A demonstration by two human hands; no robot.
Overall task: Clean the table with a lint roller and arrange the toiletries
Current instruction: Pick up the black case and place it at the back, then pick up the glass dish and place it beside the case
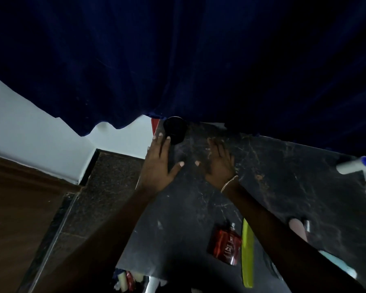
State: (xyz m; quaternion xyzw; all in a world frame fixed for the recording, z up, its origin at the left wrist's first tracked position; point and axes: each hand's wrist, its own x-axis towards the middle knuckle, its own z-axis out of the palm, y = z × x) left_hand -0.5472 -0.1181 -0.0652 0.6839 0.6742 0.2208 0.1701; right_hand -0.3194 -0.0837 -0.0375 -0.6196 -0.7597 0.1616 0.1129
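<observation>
Dark marbled stone forms the bench (273,187), and both hands work at its far left corner, beneath the hem of a blue curtain (178,60). The left hand (159,166) lies spread and flat at the left edge, its fingertips (161,135) touching or just short of a black round jar (174,130) that stands in the corner; contact cannot be confirmed. The right hand (220,163) is also spread, palm down on the stone just beside the left, gripping nothing. No lint roller can be identified with certainty; a white cylinder with a blue end (353,167) at the far right edge may be it. Remaining toiletries lie along the near edge: a red perfume bottle (224,246), a yellow-green comb (247,252) just beside it, and a pale blue item (338,265) near the right forearm. The step in hand appears to be seating the jar in the corner. Close the left fingers around the jar wall before moving it, keep it upright, and keep the right hand flat to steady the reach. Avoid snagging the curtain hem on the lid.
</observation>
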